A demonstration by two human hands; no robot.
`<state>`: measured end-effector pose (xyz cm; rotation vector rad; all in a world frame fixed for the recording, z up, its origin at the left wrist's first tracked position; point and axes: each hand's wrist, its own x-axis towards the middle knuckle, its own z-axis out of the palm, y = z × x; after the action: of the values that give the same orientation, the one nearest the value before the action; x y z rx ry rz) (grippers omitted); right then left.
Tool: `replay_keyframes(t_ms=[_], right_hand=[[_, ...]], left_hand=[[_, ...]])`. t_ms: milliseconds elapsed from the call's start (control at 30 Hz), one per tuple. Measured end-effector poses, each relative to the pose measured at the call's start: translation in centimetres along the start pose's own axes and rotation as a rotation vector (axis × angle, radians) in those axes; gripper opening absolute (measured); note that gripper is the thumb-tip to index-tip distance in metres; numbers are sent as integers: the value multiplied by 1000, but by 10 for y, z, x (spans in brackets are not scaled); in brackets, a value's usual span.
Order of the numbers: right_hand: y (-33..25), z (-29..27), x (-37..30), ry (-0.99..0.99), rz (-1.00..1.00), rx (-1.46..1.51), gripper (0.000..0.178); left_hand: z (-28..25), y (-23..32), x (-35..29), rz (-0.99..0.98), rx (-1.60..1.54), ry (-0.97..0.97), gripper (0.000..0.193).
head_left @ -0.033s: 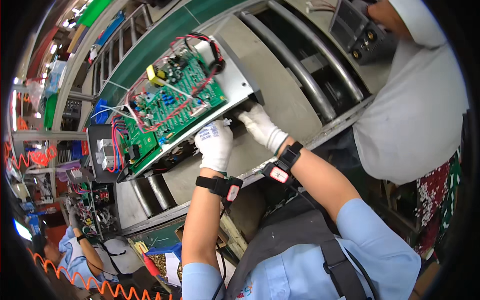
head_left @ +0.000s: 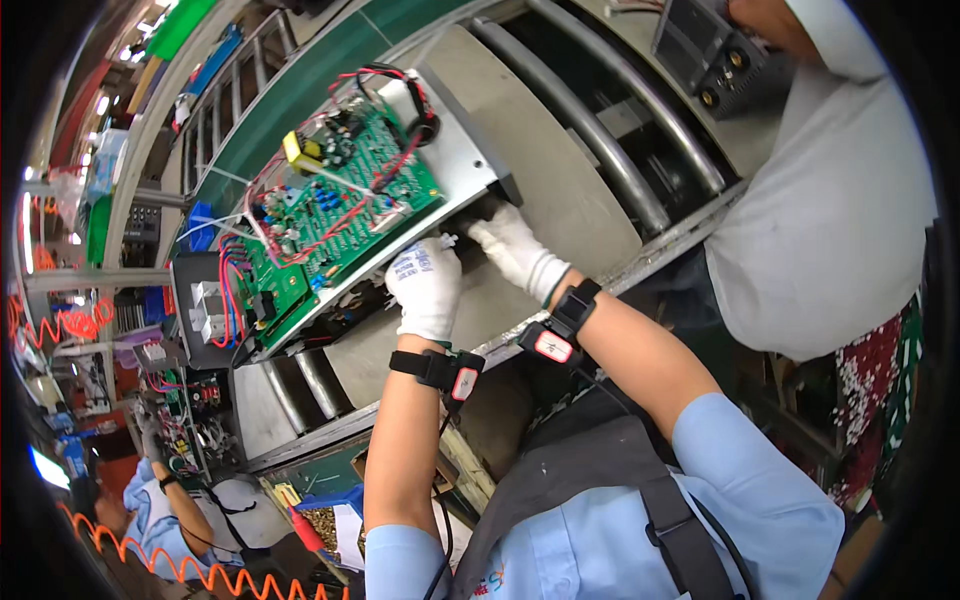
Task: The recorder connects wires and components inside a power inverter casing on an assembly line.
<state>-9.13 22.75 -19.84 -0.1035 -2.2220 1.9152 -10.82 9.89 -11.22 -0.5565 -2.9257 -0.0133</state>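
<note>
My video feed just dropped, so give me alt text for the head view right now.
Two white-gloved hands, left hand and right hand, press against the near side of an open metal chassis carrying a green circuit board with red wires, resting on a roller conveyor. Another person in white stands to the right.

head view looks down, close above workbench (head_left: 560, 170).

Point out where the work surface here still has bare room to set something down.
Bare grey board lies between the open chassis with the green circuit board and the steel rollers. A smaller strip sits below the left hand, toward the table edge. It is crowded at the chassis side, where the right hand reaches in.
</note>
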Motion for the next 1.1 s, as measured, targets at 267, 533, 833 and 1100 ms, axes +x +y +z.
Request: replay_keyframes(t_ms=[267, 533, 833, 1100], right_hand=[[-27, 15, 4, 164, 453, 472, 23], [-44, 5, -17, 172, 239, 465, 27], [-50, -34, -5, -250, 369, 988, 25], [-52, -38, -5, -254, 460, 939, 29]], left_hand=[[2, -4, -10, -65, -271, 104, 20], [-15, -3, -12, -58, -602, -2, 18], [-25, -11, -9, -420, -1291, -281, 26], [-5, -25, -12, -271, -1069, -287, 26]])
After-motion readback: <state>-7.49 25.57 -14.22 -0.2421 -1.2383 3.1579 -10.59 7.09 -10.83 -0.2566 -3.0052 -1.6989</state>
